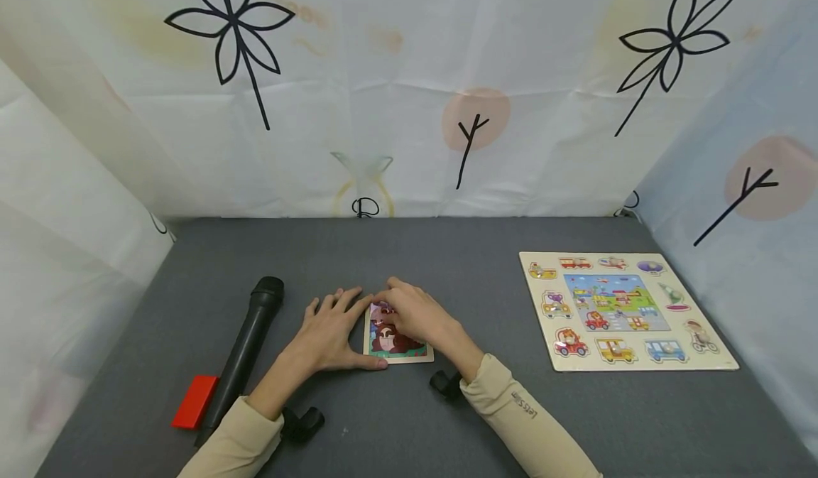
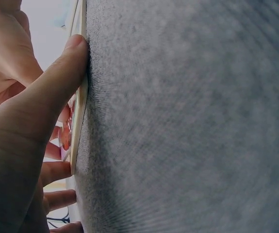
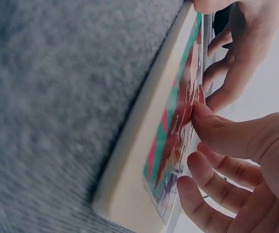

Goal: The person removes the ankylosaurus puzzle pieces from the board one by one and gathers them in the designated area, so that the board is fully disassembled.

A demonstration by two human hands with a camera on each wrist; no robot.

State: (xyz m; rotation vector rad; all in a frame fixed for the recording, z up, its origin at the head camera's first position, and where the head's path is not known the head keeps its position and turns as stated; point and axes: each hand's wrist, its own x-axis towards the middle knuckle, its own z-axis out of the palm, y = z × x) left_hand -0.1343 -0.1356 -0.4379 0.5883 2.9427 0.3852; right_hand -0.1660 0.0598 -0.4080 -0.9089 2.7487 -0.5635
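"Starting with the biggest things, what do you see?"

"White cloth [image 1: 396, 66] with black leaf drawings, hanging across the far side and down the left and right. Below it is a grey table [image 1: 639, 428]."

"And on that?"

"Over on the right, a large puzzle board [image 1: 575, 366] lies flat, vehicles set round a town picture. On the left there's a long black microphone [image 1: 239, 354], slanting, its head toward the far side."

"What about the hands?"

"The left hand [image 1: 329, 339] is spread. Its thumb rests against the near edge of a small puzzle board [image 1: 409, 359], the index finger reaches to that board's far left corner, and the other fingers fan out to the left. The right hand [image 1: 418, 314] comes over from the right, fingers loosely bent, thumb tip on the board's picture [image 1: 388, 339]. Whether it pinches a piece, I can't tell."

"Where exactly is that small board?"

"Flat on the table between the two hands, right of the microphone and well apart from the large board. The right hand covers some of it; what shows is a reddish-brown figure above a green strip, in a pale frame."

"Anything smaller?"

"A red block [image 1: 194, 401], just left of the microphone's near end."
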